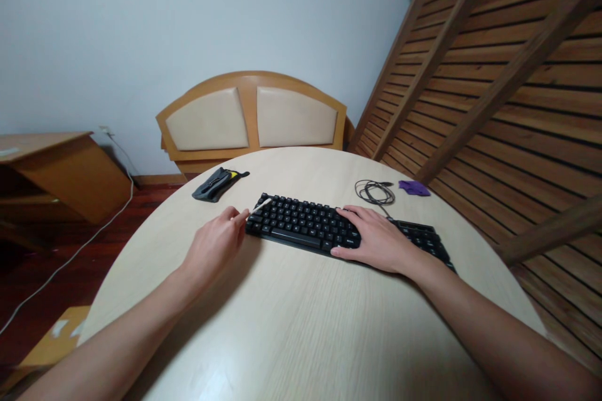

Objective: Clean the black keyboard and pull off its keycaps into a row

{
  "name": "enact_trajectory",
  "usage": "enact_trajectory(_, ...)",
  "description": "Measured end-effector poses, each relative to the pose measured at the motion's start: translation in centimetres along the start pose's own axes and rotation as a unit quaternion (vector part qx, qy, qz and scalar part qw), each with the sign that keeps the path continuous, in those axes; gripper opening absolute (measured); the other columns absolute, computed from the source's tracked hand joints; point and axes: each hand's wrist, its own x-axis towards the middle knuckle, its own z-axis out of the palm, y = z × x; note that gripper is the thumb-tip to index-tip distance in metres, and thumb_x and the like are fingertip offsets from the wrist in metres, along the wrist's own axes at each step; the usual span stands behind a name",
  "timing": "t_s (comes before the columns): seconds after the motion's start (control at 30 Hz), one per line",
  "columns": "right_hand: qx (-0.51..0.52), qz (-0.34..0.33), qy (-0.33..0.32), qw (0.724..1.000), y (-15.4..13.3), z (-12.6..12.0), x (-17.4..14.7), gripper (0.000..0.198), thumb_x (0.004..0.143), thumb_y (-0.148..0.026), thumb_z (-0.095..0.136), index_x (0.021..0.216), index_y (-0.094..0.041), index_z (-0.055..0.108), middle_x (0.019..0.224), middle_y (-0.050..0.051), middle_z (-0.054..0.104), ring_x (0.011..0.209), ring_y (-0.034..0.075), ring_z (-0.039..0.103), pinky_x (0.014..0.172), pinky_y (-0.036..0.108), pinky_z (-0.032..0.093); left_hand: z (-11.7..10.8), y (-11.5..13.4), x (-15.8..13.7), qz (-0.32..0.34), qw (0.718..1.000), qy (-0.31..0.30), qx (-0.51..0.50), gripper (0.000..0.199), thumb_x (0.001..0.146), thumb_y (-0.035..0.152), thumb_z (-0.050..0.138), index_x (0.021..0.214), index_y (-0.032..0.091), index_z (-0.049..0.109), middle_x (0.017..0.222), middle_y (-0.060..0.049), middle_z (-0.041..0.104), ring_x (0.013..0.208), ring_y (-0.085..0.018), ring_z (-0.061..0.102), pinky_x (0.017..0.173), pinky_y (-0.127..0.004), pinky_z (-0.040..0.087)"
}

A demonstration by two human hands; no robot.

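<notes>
A black keyboard (301, 223) lies across the round table, slightly slanted. My left hand (219, 239) is at its left end, fingers pinched around a thin white cotton swab (260, 206). The swab's far tip rests on or just over the keys at the upper left corner; contact is hard to make out. Across the right part of the keyboard lies my right hand (376, 239), its thumb at the front edge and its fingers toward the back edge, gripping it. That hand covers some of the keys, while the number pad (426, 240) shows beyond it.
Behind the keyboard lies its coiled black cable (375, 192), with a purple cloth (414, 188) to the right. A dark grey pouch (216, 185) with a yellow patch sits at the back left. A padded headboard (254, 114) and wooden slats (498, 94) stand beyond the table (291, 326).
</notes>
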Motion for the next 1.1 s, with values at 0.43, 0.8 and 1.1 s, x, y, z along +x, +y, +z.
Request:
enact_trajectory(0.43, 0.006, 0.002, -0.004, 1.0, 0.2, -0.3, 0.0, 0.09, 0.073, -0.08, 0.056, 0.143, -0.024, 0.05, 0.145, 0.011, 0.05, 0.129, 0.036, 0.049, 0.108, 0.052, 0.04, 0.6, 2.2, -1.1, 0.03, 0.998, -0.061, -0.001, 0.041, 0.101, 0.024, 0.028, 0.133, 0.018, 0.053, 0.108, -0.014, 0.064, 0.072, -0.025, 0.07, 0.055, -0.032, 0.047)
enact_trajectory(0.8, 0.003, 0.002, -0.007, 1.0, 0.4, -0.2, 0.1, 0.093, 0.072, -0.082, 0.054, 0.144, -0.022, 0.048, 0.147, 0.011, 0.049, 0.131, 0.036, 0.047, 0.109, 0.052, 0.038, 0.2, 1.9, -1.3, 0.033, 0.997, -0.074, 0.011, 0.041, 0.098, 0.022, 0.033, 0.128, 0.018, 0.06, 0.099, -0.012, 0.068, 0.071, -0.024, 0.07, 0.051, -0.029, 0.043)
enact_trajectory(1.1, 0.012, -0.006, 0.006, 1.0, 0.6, 0.2, 0.0, 0.089, 0.073, -0.079, 0.057, 0.144, -0.026, 0.049, 0.146, 0.011, 0.05, 0.129, 0.038, 0.048, 0.108, 0.056, 0.038, -0.5, 1.8, -1.7, 0.033, 0.997, -0.07, 0.006, 0.04, 0.097, 0.024, 0.035, 0.122, 0.019, 0.066, 0.093, -0.01, 0.071, 0.071, -0.025, 0.071, 0.047, -0.028, 0.037)
